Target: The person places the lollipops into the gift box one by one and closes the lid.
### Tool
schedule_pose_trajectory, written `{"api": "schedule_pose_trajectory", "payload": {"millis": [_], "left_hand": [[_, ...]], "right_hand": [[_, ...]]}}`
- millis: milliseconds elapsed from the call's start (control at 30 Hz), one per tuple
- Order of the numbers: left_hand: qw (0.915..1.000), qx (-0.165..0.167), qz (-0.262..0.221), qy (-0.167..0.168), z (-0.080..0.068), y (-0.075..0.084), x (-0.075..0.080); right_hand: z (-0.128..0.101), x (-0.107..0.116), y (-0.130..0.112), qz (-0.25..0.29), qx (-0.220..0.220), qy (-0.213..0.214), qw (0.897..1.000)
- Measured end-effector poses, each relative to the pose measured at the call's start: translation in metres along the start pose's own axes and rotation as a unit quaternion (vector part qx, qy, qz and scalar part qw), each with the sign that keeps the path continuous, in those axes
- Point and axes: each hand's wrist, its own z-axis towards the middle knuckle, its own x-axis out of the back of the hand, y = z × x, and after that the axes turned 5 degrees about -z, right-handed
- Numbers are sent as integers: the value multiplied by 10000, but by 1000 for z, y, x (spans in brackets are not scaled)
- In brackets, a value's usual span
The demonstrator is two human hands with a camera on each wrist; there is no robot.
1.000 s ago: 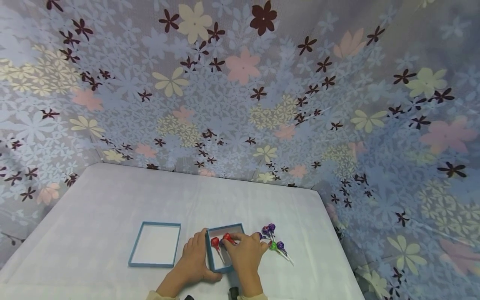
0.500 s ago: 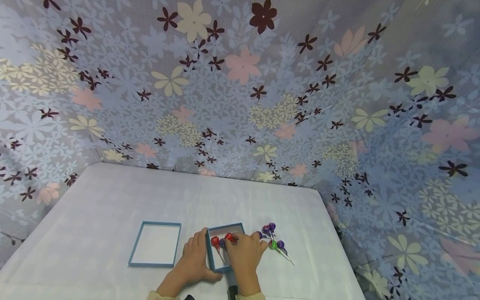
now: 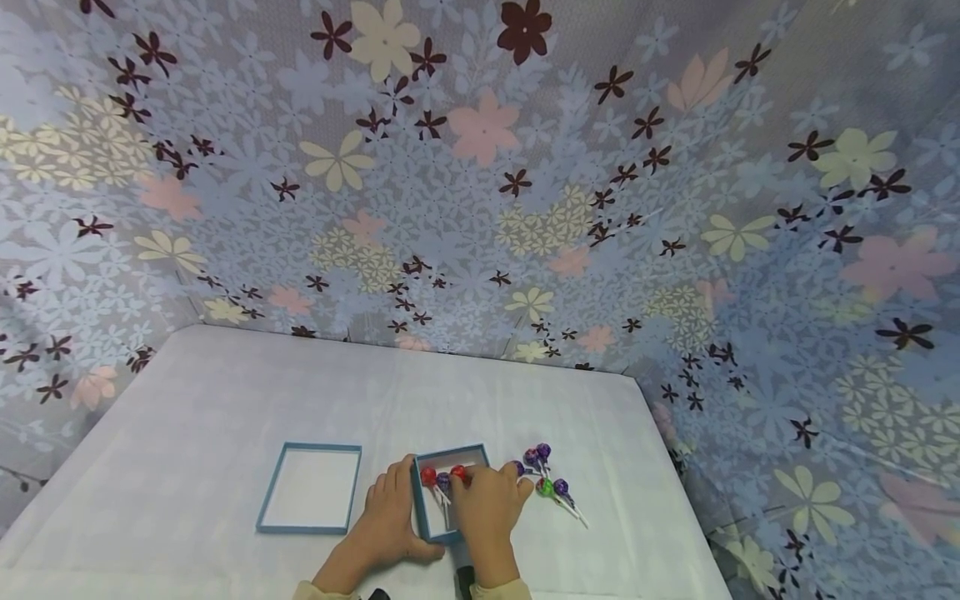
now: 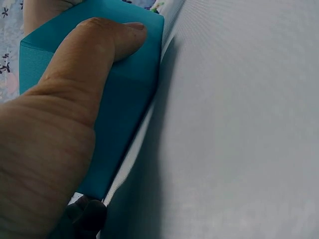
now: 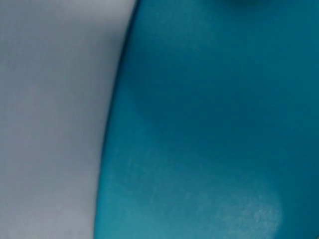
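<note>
Fingers of our left hand (image 3: 390,521) were curled against the left wall of the small teal box (image 3: 422,510), and the left wrist view showed the thumb (image 4: 107,42) pressed flat on that teal wall, so the hand was clamped on the box. Our right hand (image 3: 487,508) lay over the right half of the box with its fingers bent down into it, their tips at a red lollipop (image 3: 458,472); we could not tell whether they pinched it or only touched it.

We could read no brand, label or writing on the box, on its lid or on the sweets.

The box sat on the white table (image 3: 225,392) near the front edge, at about 6 o'clock of the tabletop. Its long axis ran from 6 toward 12 o'clock, tipped a little toward 11. Inside lay another red lollipop (image 3: 428,477) and a purple one (image 3: 443,481), heads at the far 12 o'clock end, white sticks trailing back toward 6 o'clock.

At 9 o'clock from the box, just beside our left hand, the teal lid (image 3: 309,488) lay open side up, white inside. At 3 o'clock, just beside our right hand, a loose bunch of purple and green lollipops (image 3: 546,479) rested on the cloth, sticks pointing toward 4 o'clock. The right wrist view showed only a blurred teal surface (image 5: 209,124) against the white cloth.
</note>
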Motion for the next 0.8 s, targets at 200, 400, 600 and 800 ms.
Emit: {"api": "schedule_pose_trajectory", "payload": {"millis": [200,400,600,800], "left_hand": [[10000,-15,9,18,-1,1,0],[10000,-52,1,63,-1,2,0],[10000,11,0,48,-2,3,0],[10000,6,8,15,-1,3,1]], "right_hand": [[0,1,0,-39,38,-35,10000],[1,0,0,11,57,-45,10000],[2,-2,1,-46,132,22,9999],[2,1,1,-97,115,0,9999]]}}
